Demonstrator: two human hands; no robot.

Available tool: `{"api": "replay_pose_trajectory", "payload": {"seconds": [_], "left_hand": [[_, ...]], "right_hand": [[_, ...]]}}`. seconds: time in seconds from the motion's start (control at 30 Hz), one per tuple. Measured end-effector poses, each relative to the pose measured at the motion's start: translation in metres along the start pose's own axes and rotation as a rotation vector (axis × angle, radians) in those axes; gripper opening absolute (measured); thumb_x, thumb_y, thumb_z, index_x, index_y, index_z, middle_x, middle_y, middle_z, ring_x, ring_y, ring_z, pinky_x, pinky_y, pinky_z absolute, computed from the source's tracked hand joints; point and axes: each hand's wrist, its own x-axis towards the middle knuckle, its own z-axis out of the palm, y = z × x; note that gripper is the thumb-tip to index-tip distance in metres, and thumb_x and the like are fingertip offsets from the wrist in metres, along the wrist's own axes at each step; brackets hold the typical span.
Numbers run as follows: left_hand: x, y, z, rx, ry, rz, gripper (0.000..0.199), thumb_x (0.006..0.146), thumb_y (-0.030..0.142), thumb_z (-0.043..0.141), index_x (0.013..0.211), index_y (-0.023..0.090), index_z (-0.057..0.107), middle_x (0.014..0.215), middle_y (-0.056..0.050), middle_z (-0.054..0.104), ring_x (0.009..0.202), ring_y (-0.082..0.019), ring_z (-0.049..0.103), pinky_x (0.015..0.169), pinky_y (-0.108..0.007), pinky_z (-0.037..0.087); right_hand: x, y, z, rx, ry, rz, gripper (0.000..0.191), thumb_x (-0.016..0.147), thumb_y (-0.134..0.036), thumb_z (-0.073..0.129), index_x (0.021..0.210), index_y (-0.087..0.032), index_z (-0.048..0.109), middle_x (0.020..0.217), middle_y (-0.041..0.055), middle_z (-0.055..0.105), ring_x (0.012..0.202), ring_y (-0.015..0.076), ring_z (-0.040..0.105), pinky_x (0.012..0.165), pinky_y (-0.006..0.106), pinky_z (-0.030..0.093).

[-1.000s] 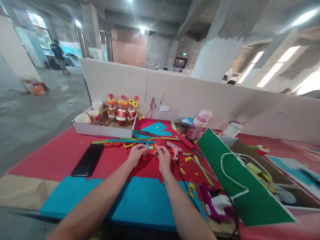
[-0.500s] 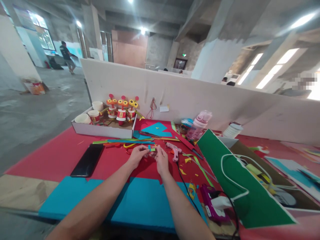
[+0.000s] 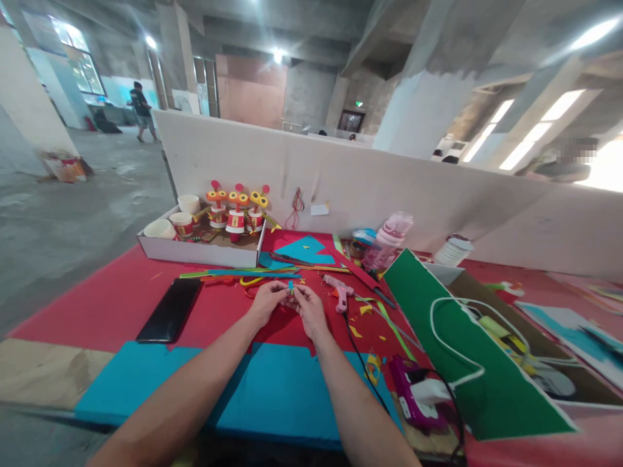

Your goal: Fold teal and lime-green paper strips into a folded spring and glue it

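Observation:
Between the fingertips of both hands is a small folded paper strip, its blue end sticking up and a bit of green below. My left hand pinches it from the left. From the other side my right hand closes on it, thumb and fingers almost meeting the left ones, so most of the strip is hidden. Just behind the hands lie long coloured paper strips and a yellow looped handle. A pink glue gun rests to the right of my right hand.
A black phone lies left. Behind it stands a white box with paper cups and bug-eyed cup figures. On the right are a purple power strip, a green board, cables and a pink bottle. A person walks far left.
My right hand has moved in toward the left, and the green part that stuck out sideways is now mostly covered by fingers. The distant person has moved right.

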Motion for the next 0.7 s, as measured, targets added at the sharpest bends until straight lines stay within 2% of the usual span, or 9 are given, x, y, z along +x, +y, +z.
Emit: {"api": "replay_pose_trajectory", "payload": {"seconds": [0.2, 0.53, 0.7], "left_hand": [[-0.0002, 0.0002, -0.0003, 0.011, -0.018, 0.004, 0.020, 0.063, 0.029, 0.072, 0.069, 0.013, 0.063, 0.057, 0.000, 0.059, 0.050, -0.008, 0.049, 0.050, -0.021, 0.038], [-0.0018, 0.0026, -0.0011, -0.021, -0.099, -0.022, 0.028, 0.064, 0.036, 0.073, 0.076, 0.011, 0.067, 0.064, -0.004, 0.062, 0.053, -0.009, 0.050, 0.052, -0.022, 0.038], [-0.0031, 0.0034, 0.0018, -0.078, -0.089, -0.036, 0.032, 0.071, 0.044, 0.066, 0.068, 0.012, 0.063, 0.061, -0.003, 0.060, 0.053, -0.010, 0.051, 0.052, -0.022, 0.039]], "right_hand": [[0.0009, 0.0010, -0.0005, -0.047, 0.037, -0.007, 0.029, 0.067, -0.036, 0.072, 0.088, -0.017, 0.064, 0.067, -0.0005, 0.066, 0.055, 0.0126, 0.059, 0.062, 0.030, 0.053], [0.0003, 0.0008, -0.0012, -0.172, 0.116, -0.105, 0.029, 0.070, -0.039, 0.067, 0.089, -0.018, 0.066, 0.067, -0.0008, 0.064, 0.061, 0.0135, 0.058, 0.061, 0.027, 0.050], [-0.0029, -0.0030, 0.0012, -0.251, 0.160, -0.173, 0.023, 0.072, -0.040, 0.065, 0.084, -0.020, 0.065, 0.067, -0.0002, 0.064, 0.061, 0.0150, 0.058, 0.060, 0.027, 0.049]]}}
